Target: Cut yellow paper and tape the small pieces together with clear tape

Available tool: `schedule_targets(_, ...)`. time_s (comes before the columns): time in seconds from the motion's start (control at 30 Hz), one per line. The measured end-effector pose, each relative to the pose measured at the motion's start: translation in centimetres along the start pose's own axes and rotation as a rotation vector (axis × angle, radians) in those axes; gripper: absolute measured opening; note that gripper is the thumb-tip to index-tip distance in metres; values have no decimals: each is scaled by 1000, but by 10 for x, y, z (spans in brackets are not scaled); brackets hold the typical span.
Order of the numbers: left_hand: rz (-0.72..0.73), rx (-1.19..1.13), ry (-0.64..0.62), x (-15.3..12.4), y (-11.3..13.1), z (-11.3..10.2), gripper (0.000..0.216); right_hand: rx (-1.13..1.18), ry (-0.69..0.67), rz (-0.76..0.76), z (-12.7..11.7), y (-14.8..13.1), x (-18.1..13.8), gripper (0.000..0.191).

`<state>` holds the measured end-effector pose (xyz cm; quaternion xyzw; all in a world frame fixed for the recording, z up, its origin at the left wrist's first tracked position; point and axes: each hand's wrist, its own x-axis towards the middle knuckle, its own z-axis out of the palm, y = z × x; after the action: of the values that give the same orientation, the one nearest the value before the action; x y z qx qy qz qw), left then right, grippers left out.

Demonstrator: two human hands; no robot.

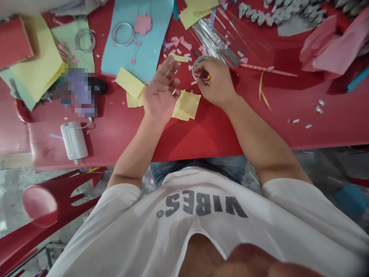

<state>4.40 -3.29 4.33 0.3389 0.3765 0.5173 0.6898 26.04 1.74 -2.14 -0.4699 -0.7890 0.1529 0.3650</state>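
Note:
My left hand [161,92] is palm up above the table, fingers loosely spread and slightly bent, with no held thing visible. Yellow paper pieces [187,105] lie beside and beneath it, and a folded yellow paper [131,82] lies by its wrist. My right hand [217,82] is closed, its fingers curled in; small yellow and red bits show at them, but I cannot make out what they hold. A roll of tape [197,61] is partly hidden behind its fingers. A red loop [235,77] shows beside this hand.
The red table [198,142] bears a blue sheet [115,57] with a tape roll [123,34] and pink paper flower [143,24]. Clear plastic strips [211,40], a striped pencil [269,70], pink paper [334,50], a white power bank [74,140] and scraps lie around. A red chair [66,200] stands left.

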Motion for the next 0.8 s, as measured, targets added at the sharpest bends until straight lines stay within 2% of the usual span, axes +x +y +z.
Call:
schedule_targets(0.1, 9, -47, -39, -1, 1, 0, 52, 44, -1, 28, -3, -4, -1, 25)
schedule_targets(0.23, -6, -155, -111, -3, 2, 1, 59, 66, 44, -5, -9, -12, -3, 25)
schedule_targets(0.4, -31, -2, -34, -4, 3, 3, 52, 64, 69, 20, -7, -6, -1, 15)
schedule_targets(0.5, -36, -39, -69, -5, 4, 4, 53, 51, 55, 31, -8, -3, 0, 12)
schedule_targets(0.6, -37, -42, -82, -6, 4, 6, 52, 61, 42, 14, -15, -5, 1, 18)
schedule_targets(0.7, -38, 51, -49, -6, 3, 6, 53, 56, 65, -9, -23, -14, 1, 2)
schedule_targets(0.8, -43, 65, -126, -6, 0, 6, 59, 35, 182, -49, -26, -26, -3, 28)
